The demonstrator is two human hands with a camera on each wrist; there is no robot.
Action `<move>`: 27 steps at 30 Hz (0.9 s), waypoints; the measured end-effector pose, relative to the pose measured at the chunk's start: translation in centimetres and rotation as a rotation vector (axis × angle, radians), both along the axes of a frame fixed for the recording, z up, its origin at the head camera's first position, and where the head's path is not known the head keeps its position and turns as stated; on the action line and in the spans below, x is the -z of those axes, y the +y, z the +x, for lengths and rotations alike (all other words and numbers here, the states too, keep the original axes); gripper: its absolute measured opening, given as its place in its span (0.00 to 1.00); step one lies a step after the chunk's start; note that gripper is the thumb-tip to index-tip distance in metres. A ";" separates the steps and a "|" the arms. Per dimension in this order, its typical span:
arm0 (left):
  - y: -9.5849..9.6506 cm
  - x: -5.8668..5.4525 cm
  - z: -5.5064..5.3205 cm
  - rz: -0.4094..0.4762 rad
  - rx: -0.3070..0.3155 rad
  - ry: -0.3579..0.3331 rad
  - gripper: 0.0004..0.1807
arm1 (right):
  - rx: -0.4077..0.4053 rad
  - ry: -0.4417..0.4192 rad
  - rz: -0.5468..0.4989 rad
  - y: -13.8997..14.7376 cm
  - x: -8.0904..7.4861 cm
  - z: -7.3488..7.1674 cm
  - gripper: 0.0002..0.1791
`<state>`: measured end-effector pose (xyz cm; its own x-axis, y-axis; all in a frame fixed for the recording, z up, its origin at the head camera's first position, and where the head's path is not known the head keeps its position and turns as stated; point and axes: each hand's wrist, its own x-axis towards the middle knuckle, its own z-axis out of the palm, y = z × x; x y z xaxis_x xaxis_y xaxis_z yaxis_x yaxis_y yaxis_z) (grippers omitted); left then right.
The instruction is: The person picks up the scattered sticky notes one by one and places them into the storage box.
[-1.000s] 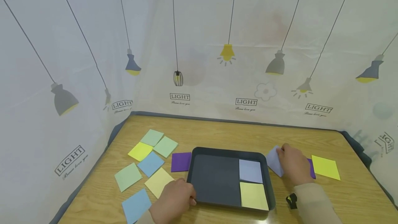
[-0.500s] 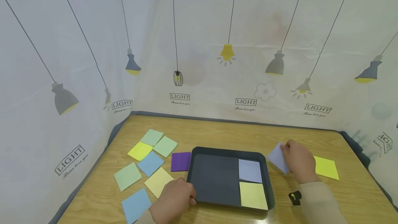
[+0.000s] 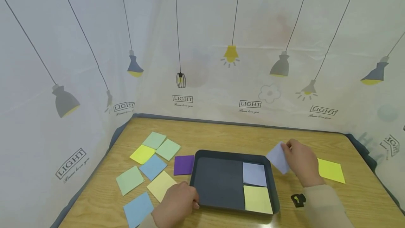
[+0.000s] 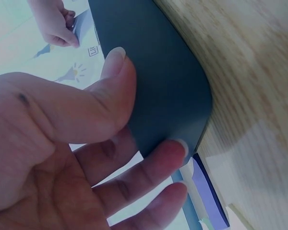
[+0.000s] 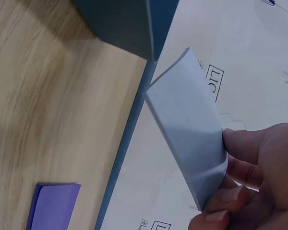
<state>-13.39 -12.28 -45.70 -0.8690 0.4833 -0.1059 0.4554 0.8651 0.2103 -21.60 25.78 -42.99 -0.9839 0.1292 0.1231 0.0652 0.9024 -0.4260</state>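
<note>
Meanwhile, the right hand [image 3: 302, 161] pinches a lavender pad [image 3: 278, 157] lifted just right of the dark tray [image 3: 218, 182]; the left hand [image 3: 177, 203] grips the tray's near-left corner.

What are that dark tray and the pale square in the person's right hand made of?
The tray looks like moulded plastic, matte dark grey-blue: smooth, with rounded corners and a raised rim. Metal cannot be ruled out. The pale lavender square pinched by the right hand seems to be a pad of sticky-note paper: thin stacked sheets show at its edge, and it bends slightly.

pale blue note pad [image 5: 189, 129] in right hand [image 5: 252, 191] pinch, above wooden table [image 5: 48, 105]
</note>
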 end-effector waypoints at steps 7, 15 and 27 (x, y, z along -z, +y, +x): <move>0.0 0.2 0.0 0.004 0.003 0.000 0.04 | -0.025 -0.018 -0.012 -0.9 -0.6 0.1 0.21; 0.0 0.0 -0.1 0.002 0.011 0.001 0.04 | -0.078 -0.011 -0.011 -2.1 -0.2 -0.3 0.18; -0.1 0.1 0.0 0.020 0.019 0.012 0.05 | -0.188 -0.004 0.007 -4.3 0.1 -0.8 0.15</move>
<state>-13.40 -12.37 -45.79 -0.8607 0.5018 -0.0853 0.4747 0.8518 0.2216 -22.39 21.52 -43.10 -0.9911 -0.0582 0.1195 -0.1036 0.9015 -0.4201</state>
